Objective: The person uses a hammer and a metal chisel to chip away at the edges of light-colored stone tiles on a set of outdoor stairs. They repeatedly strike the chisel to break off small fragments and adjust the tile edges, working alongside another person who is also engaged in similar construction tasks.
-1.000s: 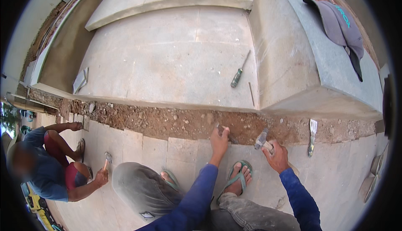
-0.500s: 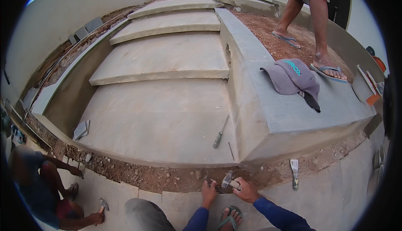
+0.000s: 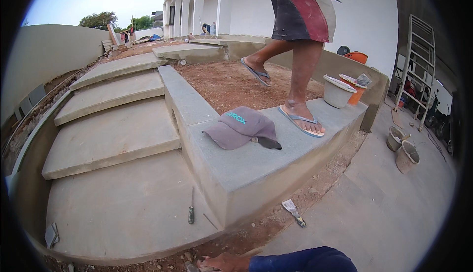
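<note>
At the lower edge my right hand (image 3: 224, 261), below a blue sleeve, is closed around the handle of a hammer. The frame cuts off most of the hammer; its metal head (image 3: 191, 267) shows just left of my fingers, over the dirt strip. My left hand is out of the picture. Ahead of my hand, a screwdriver (image 3: 191, 215) with a dark green handle lies on the lowest slab, beside a thin metal rod (image 3: 210, 221). A putty knife (image 3: 294, 213) rests to the right, by the edge of the paving.
A grey cap (image 3: 241, 128) sits on the stone-topped wall (image 3: 246, 166), near a person's sandalled foot (image 3: 301, 116). Buckets (image 3: 338, 92) stand farther along it. Concrete steps (image 3: 113, 124) climb on the left. Two more buckets (image 3: 407, 157) and a metal ladder frame (image 3: 418, 70) are at right.
The view has swung up and to the right, so my left hand and the co-worker at lower left have left it. The person on the wall has lifted the rear foot.
</note>
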The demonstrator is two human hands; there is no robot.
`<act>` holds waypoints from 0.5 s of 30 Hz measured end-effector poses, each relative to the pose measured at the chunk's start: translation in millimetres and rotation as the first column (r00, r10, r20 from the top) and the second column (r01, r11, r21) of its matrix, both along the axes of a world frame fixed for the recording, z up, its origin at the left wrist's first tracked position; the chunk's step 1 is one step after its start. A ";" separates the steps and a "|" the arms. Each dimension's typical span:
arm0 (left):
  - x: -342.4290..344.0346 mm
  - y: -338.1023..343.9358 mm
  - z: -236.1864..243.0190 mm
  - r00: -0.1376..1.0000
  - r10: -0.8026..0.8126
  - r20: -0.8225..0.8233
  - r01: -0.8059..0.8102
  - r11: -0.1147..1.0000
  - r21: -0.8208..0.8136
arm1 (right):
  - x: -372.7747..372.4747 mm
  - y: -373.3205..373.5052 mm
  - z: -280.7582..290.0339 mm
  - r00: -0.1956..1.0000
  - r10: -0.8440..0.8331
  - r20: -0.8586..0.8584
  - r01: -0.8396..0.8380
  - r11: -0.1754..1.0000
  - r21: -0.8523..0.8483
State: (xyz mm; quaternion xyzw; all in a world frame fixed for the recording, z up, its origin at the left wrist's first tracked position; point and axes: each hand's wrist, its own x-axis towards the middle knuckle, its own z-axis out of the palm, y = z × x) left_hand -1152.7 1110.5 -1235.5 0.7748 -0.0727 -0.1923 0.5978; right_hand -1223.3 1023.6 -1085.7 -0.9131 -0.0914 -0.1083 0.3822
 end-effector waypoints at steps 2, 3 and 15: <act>2.4 -6.0 13.0 1.000 -0.011 -0.024 0.010 0.999 -0.035 | 12.3 25.2 28.9 0.982 0.080 0.173 -0.065 0.994 -0.088; 3.3 -8.8 17.5 0.999 -0.017 -0.035 0.016 0.999 -0.050 | 15.0 32.4 30.3 0.995 0.059 0.075 -0.054 0.997 -0.059; 22.3 3.0 21.8 0.987 0.001 -0.163 -0.043 0.967 -0.253 | -6.9 -6.3 62.2 0.947 -0.184 -0.263 0.259 0.923 0.286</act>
